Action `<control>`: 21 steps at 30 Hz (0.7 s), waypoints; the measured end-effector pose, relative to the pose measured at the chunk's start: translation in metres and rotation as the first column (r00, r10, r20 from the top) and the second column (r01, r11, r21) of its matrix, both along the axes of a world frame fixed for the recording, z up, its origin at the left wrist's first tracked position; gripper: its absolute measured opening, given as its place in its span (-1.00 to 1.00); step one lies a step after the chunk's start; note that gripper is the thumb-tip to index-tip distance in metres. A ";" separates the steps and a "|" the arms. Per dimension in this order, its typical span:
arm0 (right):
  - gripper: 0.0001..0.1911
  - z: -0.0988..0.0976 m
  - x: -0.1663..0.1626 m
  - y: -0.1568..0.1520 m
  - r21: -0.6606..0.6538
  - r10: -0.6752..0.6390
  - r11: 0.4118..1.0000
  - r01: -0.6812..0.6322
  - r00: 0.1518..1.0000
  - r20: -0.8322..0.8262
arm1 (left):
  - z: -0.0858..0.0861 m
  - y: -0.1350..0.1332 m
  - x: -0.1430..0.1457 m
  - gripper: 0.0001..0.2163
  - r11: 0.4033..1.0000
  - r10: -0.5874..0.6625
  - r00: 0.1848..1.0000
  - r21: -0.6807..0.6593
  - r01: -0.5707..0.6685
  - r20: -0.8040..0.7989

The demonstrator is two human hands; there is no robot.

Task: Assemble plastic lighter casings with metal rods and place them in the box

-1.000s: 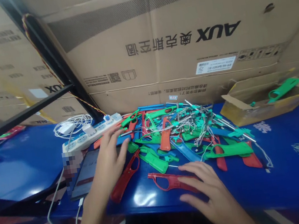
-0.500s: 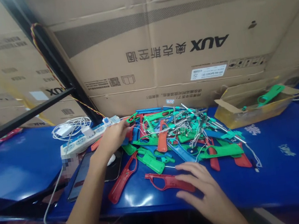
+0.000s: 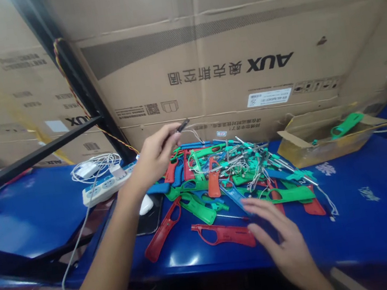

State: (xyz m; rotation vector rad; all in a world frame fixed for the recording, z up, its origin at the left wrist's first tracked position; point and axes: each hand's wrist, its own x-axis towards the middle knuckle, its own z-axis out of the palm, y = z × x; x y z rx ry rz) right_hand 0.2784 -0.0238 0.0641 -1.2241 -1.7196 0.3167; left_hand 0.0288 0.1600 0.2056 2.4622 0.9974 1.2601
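My left hand [image 3: 157, 157] is raised above the left part of the pile, with thumb and fingers pinched on a small dark stick-like piece [image 3: 183, 125] that has thin white wires [image 3: 195, 133] by it. My right hand [image 3: 283, 238] hovers low over the front of the table, fingers apart and nothing seen in them. Its fingertips are by the end of a red lighter casing [image 3: 225, 235]. A thin metal rod [image 3: 230, 216] lies just beyond that casing. To the left rests another red lighter casing [image 3: 164, 230], near a green one [image 3: 198, 208].
Behind lies a heap of wired metal tubes with teal parts [image 3: 253, 155] and coloured casings. A small carton [image 3: 310, 149] holding a green casing stands right. Left are a power strip [image 3: 100, 192], a phone [image 3: 150, 221] and a black post [image 3: 71, 81]. Large cartons [image 3: 221, 39] wall the back.
My left hand has risen from the pile and moved slightly right, bringing up the small dark piece with wires. My right hand has shifted a little right, off the red casing.
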 end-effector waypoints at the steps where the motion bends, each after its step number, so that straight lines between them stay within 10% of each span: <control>1: -0.63 0.010 0.004 0.005 0.048 -0.025 0.999 0.025 1.000 -0.008 | -0.002 -0.002 0.006 -0.74 0.999 -0.035 0.999 0.013 0.035 0.000; 8: -0.43 0.092 0.027 0.101 0.267 0.001 0.962 -0.053 0.982 0.191 | -0.042 -0.004 0.040 -0.75 0.965 -0.256 0.961 0.025 0.260 -0.103; 14: -0.44 0.071 0.020 0.134 -0.024 0.290 0.957 -0.289 0.955 0.059 | -0.069 -0.003 0.036 -0.72 0.966 -0.213 0.960 0.109 0.235 -0.182; 21: -0.35 0.058 0.011 0.115 -0.284 0.324 0.869 -0.404 0.900 -0.291 | -0.082 -0.018 0.035 -0.74 0.944 -0.198 0.953 0.217 0.248 -0.228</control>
